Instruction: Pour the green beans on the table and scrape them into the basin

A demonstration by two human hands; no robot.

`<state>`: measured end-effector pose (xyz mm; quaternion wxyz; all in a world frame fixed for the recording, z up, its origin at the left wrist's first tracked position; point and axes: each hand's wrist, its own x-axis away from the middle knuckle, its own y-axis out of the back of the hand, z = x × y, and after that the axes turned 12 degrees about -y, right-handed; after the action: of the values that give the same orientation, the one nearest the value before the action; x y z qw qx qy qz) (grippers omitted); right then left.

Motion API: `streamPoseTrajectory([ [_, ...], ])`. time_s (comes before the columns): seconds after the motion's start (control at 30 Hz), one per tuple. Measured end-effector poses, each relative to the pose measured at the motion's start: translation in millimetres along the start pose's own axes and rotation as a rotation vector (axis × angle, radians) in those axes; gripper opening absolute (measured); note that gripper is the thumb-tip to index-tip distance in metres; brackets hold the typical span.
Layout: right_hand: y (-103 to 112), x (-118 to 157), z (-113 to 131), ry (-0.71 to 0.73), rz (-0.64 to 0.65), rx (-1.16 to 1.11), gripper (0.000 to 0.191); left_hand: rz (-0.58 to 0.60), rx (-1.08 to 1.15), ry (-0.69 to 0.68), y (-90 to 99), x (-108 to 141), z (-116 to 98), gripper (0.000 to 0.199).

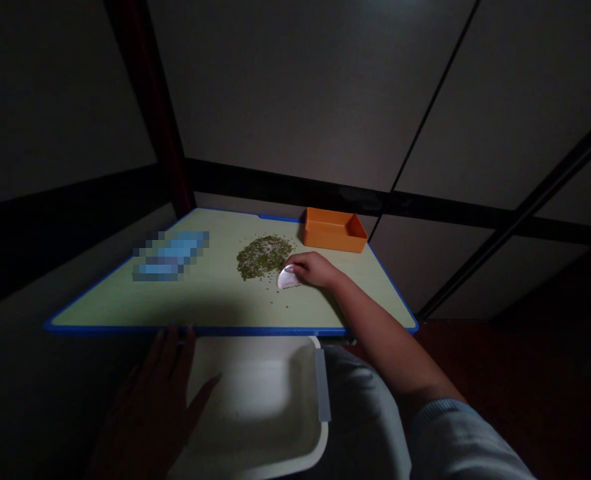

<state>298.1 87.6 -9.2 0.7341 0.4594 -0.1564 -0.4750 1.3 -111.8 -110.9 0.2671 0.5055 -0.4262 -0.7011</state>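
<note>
A loose pile of small green grains (262, 257) lies on the pale green table (215, 300). My right hand (311, 268) pinches a thin white rounded piece (288, 277), held against the tabletop at the right edge of the pile. Some stray grains lie around it. Below the table's front edge is a white bin (255, 400), with a few dark specks inside. My left hand (162, 387), in shadow, rests over the bin's left side with its fingers spread and nothing in them.
An orange box (328, 230) stands at the table's back right. A blurred blue item (170, 257) lies on the left. The table has a blue rim, with panelled walls behind it. My knee in light cloth is right of the bin.
</note>
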Motion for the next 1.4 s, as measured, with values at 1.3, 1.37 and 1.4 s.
streamPoseTrajectory([
  [1.3, 53.6, 32.2, 6.2, -0.480, 0.394, -0.135, 0.012, 0.056, -0.041, 0.009, 6.3, -2.4, -2.2, 0.088],
  [1.37, 59.3, 36.4, 2.2, -0.582, 0.469, -0.137, 0.011, 0.054, -0.035, 0.022, 6.4, -2.5, -3.1, 0.088],
  [1.4, 59.9, 37.8, 1.4, -0.612, 0.512, -0.152, 0.010, 0.052, -0.030, 0.026, 6.4, -2.5, -3.4, 0.088],
])
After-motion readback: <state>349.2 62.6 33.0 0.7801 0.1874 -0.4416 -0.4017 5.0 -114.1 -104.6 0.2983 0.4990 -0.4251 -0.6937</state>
